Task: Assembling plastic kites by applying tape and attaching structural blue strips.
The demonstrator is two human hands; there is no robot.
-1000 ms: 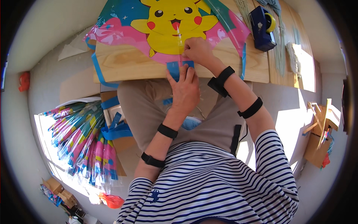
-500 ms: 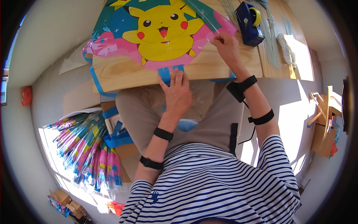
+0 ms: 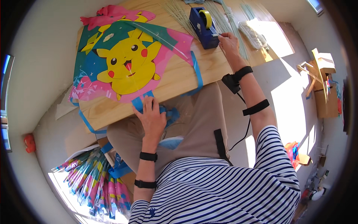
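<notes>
A thin plastic kite [image 3: 128, 69], printed with a yellow cartoon creature on pink, blue and green, lies on the wooden table. My left hand [image 3: 152, 121] rests at its lower edge, fingers stretched over a blue ribbon strip [image 3: 137, 103] by the table's rim. To the right stands a dark blue tape dispenser [image 3: 203, 35] with a yellow roll [image 3: 205, 19]. My right hand [image 3: 230, 45] is at the dispenser's front, thumb and forefinger pinched on the tape end there. The tape itself barely shows.
Thin rods [image 3: 222, 18] lie behind the dispenser, near a clear tray [image 3: 253, 33] of small parts. A blue ribbon [image 3: 197, 74] hangs over the table's front edge. On the floor at left, a stack of folded printed kites [image 3: 93, 175] fans out.
My right hand has gone from the kite's right corner to the tape dispenser. The left hand stays on the blue ribbon. The whole view has swung to the right.
</notes>
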